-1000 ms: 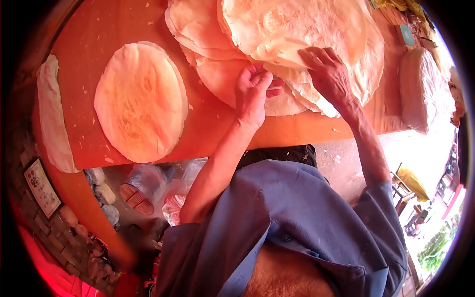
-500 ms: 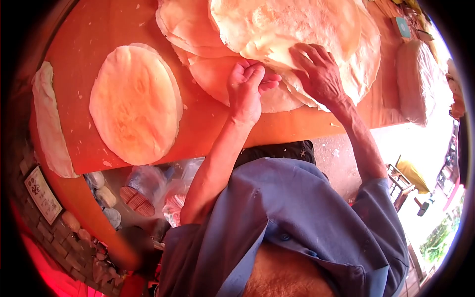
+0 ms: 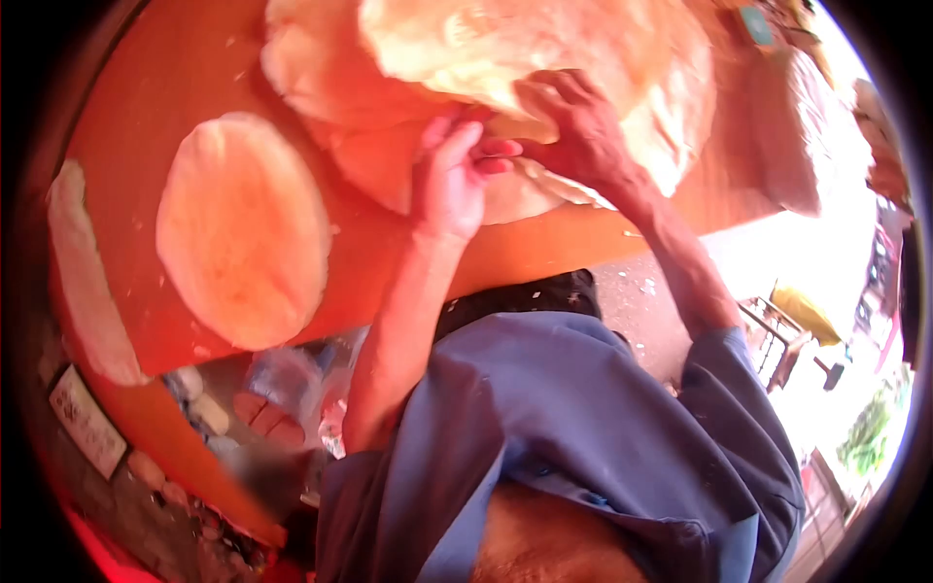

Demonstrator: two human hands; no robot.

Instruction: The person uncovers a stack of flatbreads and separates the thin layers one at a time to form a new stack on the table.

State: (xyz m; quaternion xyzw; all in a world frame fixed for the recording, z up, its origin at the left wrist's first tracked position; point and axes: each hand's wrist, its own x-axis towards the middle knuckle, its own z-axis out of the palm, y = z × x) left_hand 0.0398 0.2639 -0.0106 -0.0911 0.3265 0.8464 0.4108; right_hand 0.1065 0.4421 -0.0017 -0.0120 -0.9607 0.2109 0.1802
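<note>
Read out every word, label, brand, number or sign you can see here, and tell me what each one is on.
No text can be read with certainty.
Pale sign at the lower left: dark marks like writing, too blurred to read.
Small green item at the upper right: too small to tell whether it is printed.
Pale flat sheets and blue garment: no lettering visible.

I see bumpy, matt bread-like sheets (image 3: 525,44) beneath right fingers (image 3: 556,84); smooth tabletop (image 3: 364,248), faint sheen, left of left fingers (image 3: 500,149); matt cloth shirt (image 3: 564,398) below both.
</note>
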